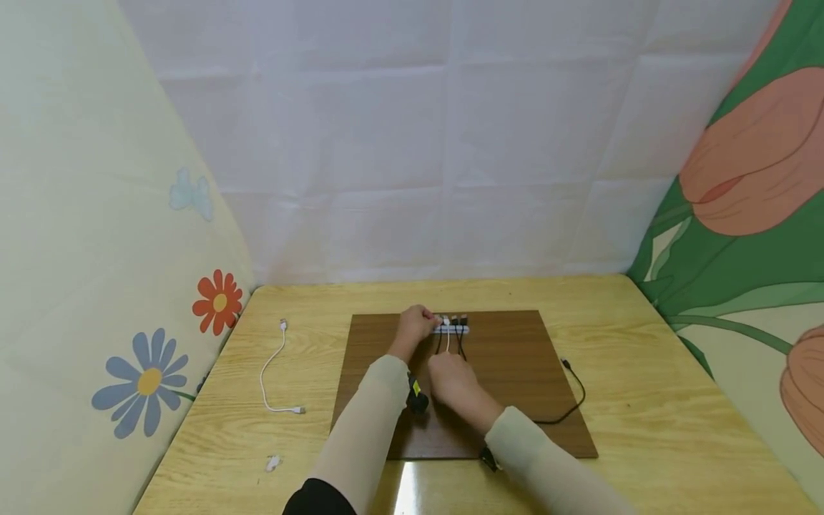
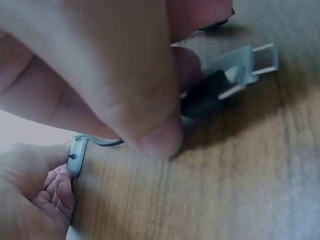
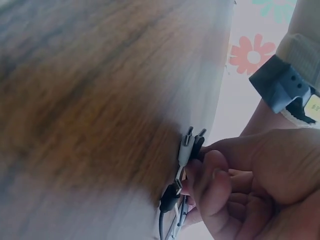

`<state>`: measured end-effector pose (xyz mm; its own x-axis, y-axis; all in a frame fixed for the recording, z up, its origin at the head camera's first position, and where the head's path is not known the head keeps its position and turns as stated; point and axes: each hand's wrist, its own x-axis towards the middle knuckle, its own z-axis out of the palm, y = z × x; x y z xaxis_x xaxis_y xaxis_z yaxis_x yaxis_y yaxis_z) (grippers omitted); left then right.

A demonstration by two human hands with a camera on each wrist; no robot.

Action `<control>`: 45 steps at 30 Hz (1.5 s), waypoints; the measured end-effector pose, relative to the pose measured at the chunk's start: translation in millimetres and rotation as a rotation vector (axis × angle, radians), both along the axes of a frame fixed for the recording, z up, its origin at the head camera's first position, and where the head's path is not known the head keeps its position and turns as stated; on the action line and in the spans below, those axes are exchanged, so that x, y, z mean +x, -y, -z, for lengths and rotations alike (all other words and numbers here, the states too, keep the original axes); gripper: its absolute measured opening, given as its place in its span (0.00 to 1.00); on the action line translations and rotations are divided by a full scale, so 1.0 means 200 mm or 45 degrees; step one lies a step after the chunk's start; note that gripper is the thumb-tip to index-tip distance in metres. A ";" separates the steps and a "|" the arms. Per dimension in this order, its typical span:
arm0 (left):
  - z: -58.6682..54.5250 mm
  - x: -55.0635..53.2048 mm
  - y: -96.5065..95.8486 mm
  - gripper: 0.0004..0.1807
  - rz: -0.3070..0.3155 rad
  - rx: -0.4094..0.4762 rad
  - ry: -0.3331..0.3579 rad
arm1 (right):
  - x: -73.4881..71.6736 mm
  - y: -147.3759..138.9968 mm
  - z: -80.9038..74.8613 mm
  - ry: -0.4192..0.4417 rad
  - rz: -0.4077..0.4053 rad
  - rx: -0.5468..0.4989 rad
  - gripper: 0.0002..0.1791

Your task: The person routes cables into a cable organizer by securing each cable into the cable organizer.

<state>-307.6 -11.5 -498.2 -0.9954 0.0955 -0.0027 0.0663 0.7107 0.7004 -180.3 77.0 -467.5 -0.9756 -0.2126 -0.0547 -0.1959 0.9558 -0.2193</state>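
Near the back of a brown board (image 1: 508, 386), several plugs stand in a row on a pale cable holder strip (image 1: 458, 330). My left hand (image 1: 414, 329) is at the strip's left end, its thumb and fingers pinching a black plug (image 2: 202, 95). Beside that plug is a white plug (image 2: 232, 62) with a bare metal tip. My right hand (image 1: 453, 379) is nearer to me, its fingers curled over the cables (image 1: 448, 342) that run back from the strip; its fingertips are hidden in the head view. Another black plug (image 3: 170, 197) shows in the right wrist view.
On the light wooden table (image 1: 656, 415), a white cable (image 1: 264, 373) lies left of the board. A black cable (image 1: 581, 400) curves over the board's right edge. A small white scrap (image 1: 273, 463) is at front left. A white sheet (image 1: 386, 143) hangs behind.
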 end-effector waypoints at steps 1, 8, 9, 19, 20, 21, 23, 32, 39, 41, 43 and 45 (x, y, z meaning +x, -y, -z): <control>0.00 0.00 0.00 0.12 0.000 0.000 0.001 | 0.00 0.00 0.00 -0.004 -0.003 -0.002 0.10; 0.02 0.01 0.02 0.12 0.018 -0.009 0.046 | 0.03 -0.01 0.01 -0.065 -0.031 -0.029 0.12; 0.02 0.01 0.02 0.12 0.021 -0.003 0.053 | 0.03 -0.01 0.01 -0.073 -0.033 -0.031 0.12; 0.02 0.02 0.04 0.13 0.068 0.075 0.107 | 0.03 -0.03 0.00 -0.102 -0.045 -0.025 0.17; 0.02 0.02 0.04 0.14 0.076 0.076 0.111 | 0.03 -0.04 -0.01 -0.088 -0.044 -0.024 0.17; 0.02 0.02 0.04 0.14 0.084 0.080 0.116 | 0.03 -0.05 -0.01 -0.082 -0.043 -0.018 0.17; 0.01 0.02 0.05 0.15 0.096 0.088 0.129 | 0.03 -0.06 -0.02 -0.061 -0.024 -0.012 0.16; -0.01 0.03 0.06 0.17 0.119 0.101 0.143 | -0.01 -0.18 -0.04 -0.015 0.055 0.002 0.14; -0.02 0.03 0.06 0.17 0.141 0.102 0.148 | -0.06 -0.30 -0.06 0.028 0.098 0.025 0.14; -0.01 0.02 0.06 0.17 0.158 0.115 0.150 | -0.08 -0.34 -0.07 0.052 0.108 0.032 0.14; -0.01 0.02 0.07 0.17 0.168 0.124 0.155 | -0.11 -0.39 -0.08 0.074 0.108 0.039 0.13; 0.00 0.02 0.07 0.17 0.171 0.134 0.161 | -0.13 -0.43 -0.08 0.083 0.093 0.037 0.11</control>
